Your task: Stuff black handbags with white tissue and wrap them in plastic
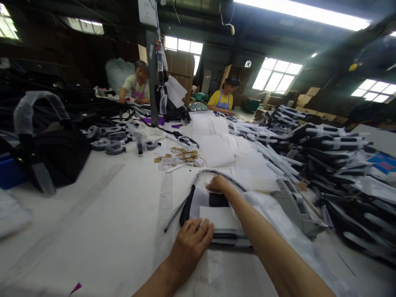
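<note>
A black handbag [185, 210] lies on the white table, partly covered by white packing sheet [221, 216]. Its looped handle [227, 175], in clear wrap, arches at the far side, and a thin dark strap end sticks out to the left. My left hand [193, 243] rests on the bag's near left part, fingers laid out flat over the sheet. My right hand [218, 183] is closed at the bag's far edge, inside the handle loop; its fingertips are hidden, so what they pinch is unclear. My right forearm covers the bag's right part.
Wrapped strap coils [116, 142] and tan tags [185, 156] lie ahead. White sheets [215, 150] spread beyond the bag. A grey tape dispenser [297, 206] stands to the right, before piled black bags [337, 165]. Another black bag [58, 154] sits left. Two people work across the table.
</note>
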`<state>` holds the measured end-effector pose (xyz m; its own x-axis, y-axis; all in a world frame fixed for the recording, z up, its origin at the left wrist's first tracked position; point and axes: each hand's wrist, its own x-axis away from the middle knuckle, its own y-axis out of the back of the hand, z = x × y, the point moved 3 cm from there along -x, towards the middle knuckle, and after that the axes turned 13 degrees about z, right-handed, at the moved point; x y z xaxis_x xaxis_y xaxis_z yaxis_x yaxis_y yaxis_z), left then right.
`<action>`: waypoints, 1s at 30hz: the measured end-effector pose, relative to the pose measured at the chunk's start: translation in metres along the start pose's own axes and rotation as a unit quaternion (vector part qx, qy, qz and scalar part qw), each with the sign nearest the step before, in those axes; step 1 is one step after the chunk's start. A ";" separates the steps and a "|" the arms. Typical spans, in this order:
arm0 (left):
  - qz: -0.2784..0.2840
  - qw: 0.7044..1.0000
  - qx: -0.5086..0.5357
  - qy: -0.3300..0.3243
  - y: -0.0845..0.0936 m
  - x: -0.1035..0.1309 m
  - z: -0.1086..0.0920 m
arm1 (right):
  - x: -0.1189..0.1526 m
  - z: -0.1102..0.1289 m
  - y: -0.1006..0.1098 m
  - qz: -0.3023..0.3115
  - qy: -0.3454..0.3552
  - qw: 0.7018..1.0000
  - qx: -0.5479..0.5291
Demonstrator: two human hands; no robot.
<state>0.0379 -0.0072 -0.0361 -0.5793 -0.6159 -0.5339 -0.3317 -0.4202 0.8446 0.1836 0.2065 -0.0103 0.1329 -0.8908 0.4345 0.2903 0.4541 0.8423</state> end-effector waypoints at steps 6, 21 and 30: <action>0.005 1.000 0.002 0.006 -0.001 0.002 -0.001 | 0.029 -0.003 -0.003 -0.014 0.100 0.971 -0.218; -0.020 1.000 0.010 -0.001 0.006 0.000 -0.001 | 0.133 -0.014 -0.017 -0.145 0.382 0.902 -0.141; -0.025 0.999 0.034 0.024 0.008 -0.003 -0.003 | 0.172 -0.018 -0.056 -0.218 0.382 0.898 0.025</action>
<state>0.0389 -0.0110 -0.0281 -0.5246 -0.6271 -0.5758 -0.4101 -0.4066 0.8164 0.2076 0.0274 0.0116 0.6338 -0.7249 -0.2700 0.4326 0.0428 0.9006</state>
